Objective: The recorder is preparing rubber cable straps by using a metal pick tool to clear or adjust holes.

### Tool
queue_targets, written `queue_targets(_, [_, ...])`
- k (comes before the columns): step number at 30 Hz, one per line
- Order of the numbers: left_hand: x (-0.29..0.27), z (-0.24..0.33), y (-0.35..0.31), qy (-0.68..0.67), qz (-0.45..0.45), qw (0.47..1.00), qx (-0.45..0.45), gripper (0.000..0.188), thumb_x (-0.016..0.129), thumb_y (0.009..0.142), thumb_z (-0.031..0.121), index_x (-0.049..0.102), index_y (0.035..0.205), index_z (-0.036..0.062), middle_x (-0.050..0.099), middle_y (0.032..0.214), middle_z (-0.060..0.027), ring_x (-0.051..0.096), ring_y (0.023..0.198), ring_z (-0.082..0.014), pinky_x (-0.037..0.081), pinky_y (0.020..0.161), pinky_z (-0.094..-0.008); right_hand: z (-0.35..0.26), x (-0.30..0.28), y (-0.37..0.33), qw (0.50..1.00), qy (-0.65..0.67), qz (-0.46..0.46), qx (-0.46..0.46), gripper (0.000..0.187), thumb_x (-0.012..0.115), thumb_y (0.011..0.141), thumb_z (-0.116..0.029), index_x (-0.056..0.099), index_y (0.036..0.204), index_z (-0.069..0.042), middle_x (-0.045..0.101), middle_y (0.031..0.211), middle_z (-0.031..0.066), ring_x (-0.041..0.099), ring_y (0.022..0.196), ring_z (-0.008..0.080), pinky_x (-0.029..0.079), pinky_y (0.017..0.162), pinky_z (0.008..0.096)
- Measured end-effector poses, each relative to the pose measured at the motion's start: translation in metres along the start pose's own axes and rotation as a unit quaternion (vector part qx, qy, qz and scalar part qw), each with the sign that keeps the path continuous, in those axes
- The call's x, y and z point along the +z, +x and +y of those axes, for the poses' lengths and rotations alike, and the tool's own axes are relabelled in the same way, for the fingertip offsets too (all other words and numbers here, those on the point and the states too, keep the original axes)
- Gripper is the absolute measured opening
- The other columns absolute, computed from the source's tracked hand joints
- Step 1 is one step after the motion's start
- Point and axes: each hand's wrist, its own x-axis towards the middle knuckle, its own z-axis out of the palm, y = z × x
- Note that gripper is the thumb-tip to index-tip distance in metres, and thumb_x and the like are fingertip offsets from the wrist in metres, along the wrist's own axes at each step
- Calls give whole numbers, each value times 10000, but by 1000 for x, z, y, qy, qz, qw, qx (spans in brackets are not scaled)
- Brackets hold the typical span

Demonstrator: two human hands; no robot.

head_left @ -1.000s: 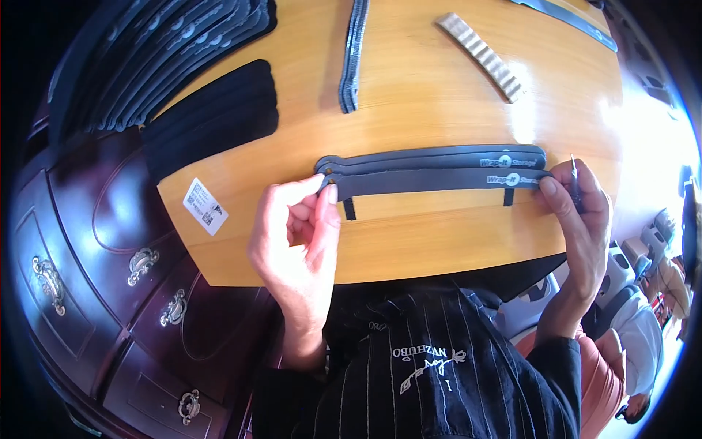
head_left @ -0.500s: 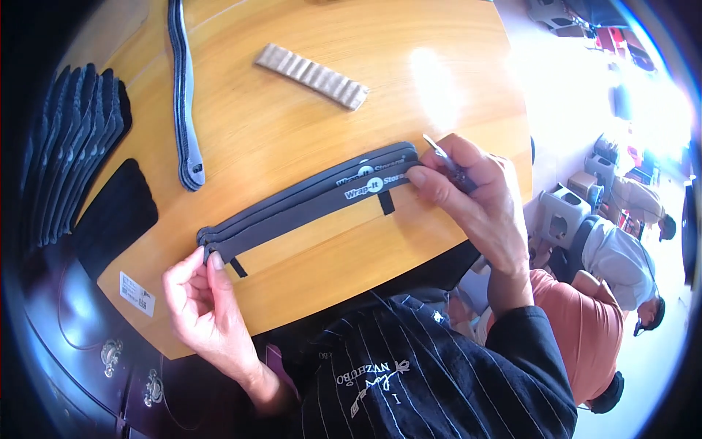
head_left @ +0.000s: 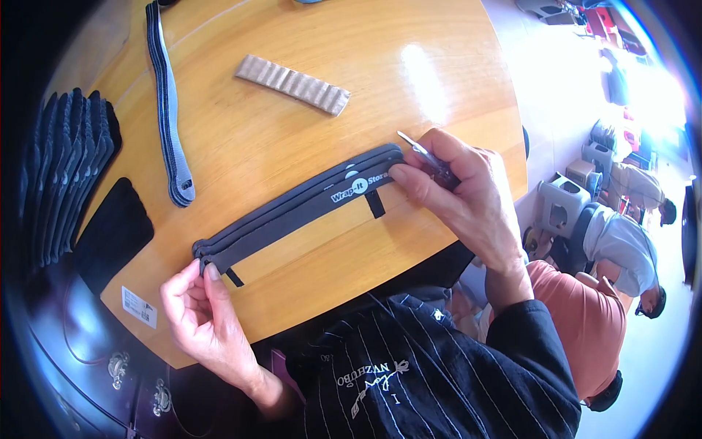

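A stack of dark grey fabric straps (head_left: 292,212) with white printing is stretched between my hands, just over the table. My left hand (head_left: 208,318) pinches its left end between thumb and fingers. At the other end, my right hand (head_left: 472,194) has thumb and fingers closed on the straps. That same hand also holds a small pointed metal tool (head_left: 435,164) with a dark handle; its tip sticks out up and to the left, and the fingers hide most of the rest. Two short black tabs (head_left: 374,205) hang below the straps' lower edge.
On the wooden table (head_left: 329,267) lie a corrugated cardboard strip (head_left: 292,84) and a long bundle of grey straps (head_left: 164,110). Dark layered fabric pieces (head_left: 73,175) and a black pad (head_left: 117,230) are at the left. People (head_left: 578,322) sit beyond the table's right side.
The straps lie closer over one another, covering more of the printing on the rear one. Both hands keep their hold. The whole view has shifted slightly.
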Motion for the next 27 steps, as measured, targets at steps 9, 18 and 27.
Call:
queue_targets(9, [0,0,1,-3,2,1000,7,132,651,888,2,586,1001,-20,590,778,-22,509,664,-42,405,612,-165,-3,-1,2,1000,-19,-9,7,284,661,878,-236,530,781,-4,542,591,136,565,525,250,431,523,336])
queue_targets(18, [-1,-1,2,-1,-17,999,28,107,644,893,-1,541,919,12,519,759,-1,454,627,-34,365,581,-167,-6,-2,5,999,-30,-8,19,250,673,848,-197,536,779,0,564,600,145,586,540,274,442,531,339])
queue_targets(27, [3,3,2,-13,-38,999,-34,73,623,900,-5,575,955,-8,533,783,10,462,666,-39,391,611,-174,-1,-4,11,996,-87,-2,16,201,731,805,-149,578,817,-19,522,582,77,533,512,171,417,522,298])
